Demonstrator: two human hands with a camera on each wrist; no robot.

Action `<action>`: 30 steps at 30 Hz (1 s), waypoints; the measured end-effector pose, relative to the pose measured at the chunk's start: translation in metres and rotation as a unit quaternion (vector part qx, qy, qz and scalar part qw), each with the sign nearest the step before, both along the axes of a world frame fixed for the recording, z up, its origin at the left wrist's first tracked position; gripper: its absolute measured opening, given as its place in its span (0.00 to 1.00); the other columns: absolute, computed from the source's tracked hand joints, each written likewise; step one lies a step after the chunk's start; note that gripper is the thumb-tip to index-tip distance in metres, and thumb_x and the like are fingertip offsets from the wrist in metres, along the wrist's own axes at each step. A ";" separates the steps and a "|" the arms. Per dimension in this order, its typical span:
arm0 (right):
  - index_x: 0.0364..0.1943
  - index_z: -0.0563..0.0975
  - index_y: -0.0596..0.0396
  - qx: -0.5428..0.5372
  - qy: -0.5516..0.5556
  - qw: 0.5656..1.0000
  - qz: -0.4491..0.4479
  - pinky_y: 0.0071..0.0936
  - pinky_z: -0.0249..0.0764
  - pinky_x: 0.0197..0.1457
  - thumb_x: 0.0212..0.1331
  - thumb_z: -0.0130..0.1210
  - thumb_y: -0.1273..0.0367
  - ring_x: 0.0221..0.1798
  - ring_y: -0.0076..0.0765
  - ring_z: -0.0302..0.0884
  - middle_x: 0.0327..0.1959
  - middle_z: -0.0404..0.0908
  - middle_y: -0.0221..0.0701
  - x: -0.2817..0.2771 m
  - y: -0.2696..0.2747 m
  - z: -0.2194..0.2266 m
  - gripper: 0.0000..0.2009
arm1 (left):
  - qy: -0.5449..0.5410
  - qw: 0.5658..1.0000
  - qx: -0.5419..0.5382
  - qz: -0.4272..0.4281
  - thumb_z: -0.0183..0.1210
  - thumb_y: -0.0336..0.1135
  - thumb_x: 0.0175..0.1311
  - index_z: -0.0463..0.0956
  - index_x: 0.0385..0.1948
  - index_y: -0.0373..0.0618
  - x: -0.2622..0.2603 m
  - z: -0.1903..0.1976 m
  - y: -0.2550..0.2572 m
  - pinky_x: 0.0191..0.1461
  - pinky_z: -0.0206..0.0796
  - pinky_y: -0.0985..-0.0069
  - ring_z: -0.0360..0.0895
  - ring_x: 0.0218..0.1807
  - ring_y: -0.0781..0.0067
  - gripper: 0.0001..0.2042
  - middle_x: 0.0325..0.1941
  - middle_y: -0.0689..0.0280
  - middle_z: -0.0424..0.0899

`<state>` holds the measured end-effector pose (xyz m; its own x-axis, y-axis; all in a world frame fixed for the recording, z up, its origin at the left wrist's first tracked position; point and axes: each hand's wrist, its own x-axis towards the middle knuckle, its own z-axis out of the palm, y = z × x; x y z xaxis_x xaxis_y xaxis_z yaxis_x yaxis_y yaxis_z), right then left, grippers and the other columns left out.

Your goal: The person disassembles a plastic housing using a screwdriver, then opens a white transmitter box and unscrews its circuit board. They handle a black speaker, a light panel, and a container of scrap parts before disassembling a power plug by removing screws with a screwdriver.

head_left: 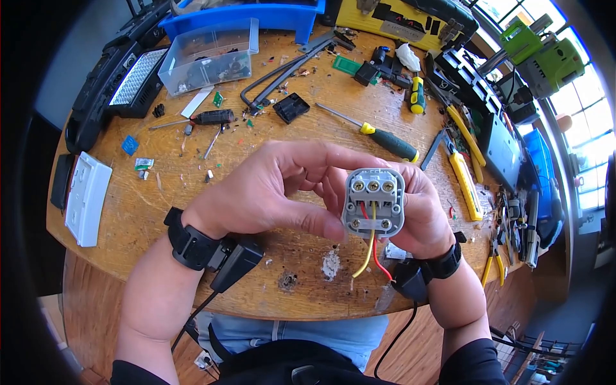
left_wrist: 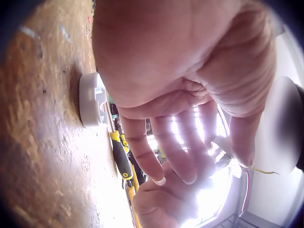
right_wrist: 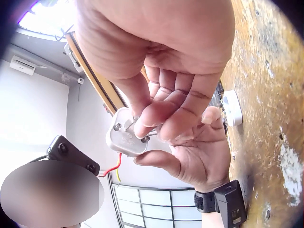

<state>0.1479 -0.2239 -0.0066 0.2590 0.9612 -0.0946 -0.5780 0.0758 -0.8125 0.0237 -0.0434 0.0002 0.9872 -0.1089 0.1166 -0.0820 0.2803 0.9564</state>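
A grey plug body [head_left: 374, 204] faces up in the head view, with three screws along its top and two lower down. A red wire [head_left: 380, 256] and a yellow wire [head_left: 364, 264] hang from it. My right hand [head_left: 420, 208] grips it from the right; in the right wrist view its fingers [right_wrist: 156, 118] pinch near metal pins on the plug's pale face [right_wrist: 124, 137]. My left hand [head_left: 263, 186] has its thumb against the plug's lower left edge, its fingers reaching behind, where the exact contact is partly hidden. A white part [left_wrist: 90, 100] lies on the bench.
A white socket panel [head_left: 88, 200] lies at the left edge. Beyond the hands are a screwdriver [head_left: 391, 144], a black square part [head_left: 291, 108] and a clear bin [head_left: 208, 61]. Yellow cutters [head_left: 465, 186] and pliers [head_left: 494, 256] lie right. Small scraps dot the wooden bench [head_left: 160, 218].
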 end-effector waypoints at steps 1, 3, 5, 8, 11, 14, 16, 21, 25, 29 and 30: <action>0.39 0.74 0.61 -0.010 -0.014 1.000 0.004 0.19 0.74 0.25 0.59 0.55 0.67 0.23 0.25 0.76 0.29 0.79 0.34 0.000 0.000 0.000 0.11 | 0.004 1.000 -0.001 0.000 0.73 0.29 0.36 0.67 0.55 0.37 -0.001 0.001 -0.001 0.62 0.63 0.70 0.72 0.56 0.70 0.37 0.55 0.59 0.75; 0.39 0.75 0.62 -0.022 -0.011 1.000 0.014 0.18 0.73 0.25 0.59 0.55 0.67 0.24 0.24 0.76 0.29 0.79 0.34 -0.001 0.000 0.003 0.11 | 0.010 1.000 -0.003 0.000 0.73 0.29 0.36 0.67 0.55 0.37 -0.001 0.000 -0.001 0.62 0.63 0.70 0.72 0.57 0.69 0.37 0.55 0.59 0.75; 0.40 0.75 0.62 -0.034 -0.010 0.999 0.024 0.18 0.73 0.25 0.59 0.56 0.66 0.24 0.24 0.76 0.29 0.79 0.34 -0.001 0.001 0.005 0.12 | -0.003 1.000 0.004 0.000 0.74 0.29 0.36 0.68 0.55 0.36 0.000 -0.002 0.000 0.62 0.63 0.70 0.73 0.56 0.70 0.36 0.54 0.59 0.76; 0.41 0.76 0.63 -0.033 -0.020 0.999 0.034 0.17 0.71 0.26 0.58 0.56 0.66 0.24 0.23 0.75 0.29 0.80 0.33 -0.002 0.001 0.005 0.13 | 0.022 1.000 -0.007 -0.004 0.74 0.32 0.37 0.68 0.53 0.35 0.000 -0.001 0.002 0.60 0.63 0.71 0.74 0.54 0.70 0.36 0.51 0.59 0.78; 0.42 0.76 0.63 -0.032 -0.038 0.998 0.048 0.16 0.71 0.26 0.58 0.56 0.66 0.25 0.23 0.75 0.28 0.80 0.33 -0.002 0.002 0.006 0.14 | 0.026 0.999 -0.029 -0.004 0.74 0.35 0.38 0.69 0.52 0.35 -0.001 0.000 0.001 0.60 0.63 0.72 0.75 0.52 0.69 0.35 0.49 0.58 0.79; 0.41 0.76 0.63 -0.023 -0.029 0.998 0.048 0.16 0.70 0.27 0.58 0.56 0.66 0.25 0.22 0.75 0.28 0.80 0.32 -0.003 0.002 0.007 0.13 | 0.015 0.999 -0.041 -0.004 0.74 0.36 0.38 0.69 0.51 0.34 -0.001 0.000 0.001 0.60 0.63 0.72 0.75 0.52 0.69 0.34 0.49 0.58 0.79; 0.41 0.76 0.63 -0.014 -0.026 0.999 0.046 0.16 0.70 0.27 0.58 0.57 0.68 0.25 0.22 0.75 0.28 0.80 0.33 -0.003 0.002 0.007 0.12 | 0.017 0.999 -0.049 -0.004 0.74 0.36 0.38 0.70 0.51 0.34 -0.001 0.000 0.001 0.60 0.63 0.72 0.75 0.52 0.69 0.34 0.49 0.58 0.79; 0.40 0.76 0.63 -0.007 -0.038 0.997 0.060 0.16 0.73 0.29 0.57 0.57 0.70 0.27 0.21 0.76 0.30 0.80 0.32 -0.001 0.001 0.005 0.11 | -0.002 1.000 -0.018 0.003 0.75 0.36 0.38 0.70 0.50 0.34 0.000 -0.003 0.002 0.60 0.63 0.72 0.75 0.52 0.70 0.34 0.49 0.58 0.78; 0.39 0.76 0.62 -0.036 -0.055 0.996 0.052 0.16 0.74 0.31 0.57 0.57 0.70 0.30 0.20 0.76 0.32 0.80 0.31 -0.002 0.000 0.008 0.10 | 0.010 1.000 -0.011 -0.002 0.75 0.34 0.36 0.71 0.49 0.35 -0.002 0.001 0.001 0.60 0.63 0.72 0.75 0.53 0.70 0.33 0.49 0.59 0.78; 0.38 0.76 0.62 -0.034 -0.072 0.995 0.055 0.16 0.74 0.31 0.57 0.57 0.71 0.30 0.19 0.76 0.31 0.80 0.30 -0.001 0.000 0.004 0.09 | 0.013 1.000 0.006 -0.010 0.75 0.32 0.35 0.71 0.49 0.36 -0.002 0.003 0.002 0.60 0.63 0.73 0.75 0.52 0.71 0.33 0.49 0.60 0.78; 0.38 0.76 0.62 -0.040 -0.078 0.995 0.052 0.15 0.74 0.31 0.57 0.57 0.71 0.30 0.19 0.76 0.31 0.80 0.29 -0.001 0.000 0.004 0.08 | 0.012 1.000 0.007 -0.011 0.75 0.32 0.35 0.71 0.49 0.36 -0.002 0.003 0.002 0.60 0.63 0.73 0.75 0.52 0.71 0.33 0.49 0.60 0.78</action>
<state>0.1469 -0.2236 -0.0025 0.1762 0.9747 -0.1378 -0.4456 -0.0458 -0.8941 0.0217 -0.0412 0.0036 0.9872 -0.1313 0.0902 -0.0523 0.2681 0.9620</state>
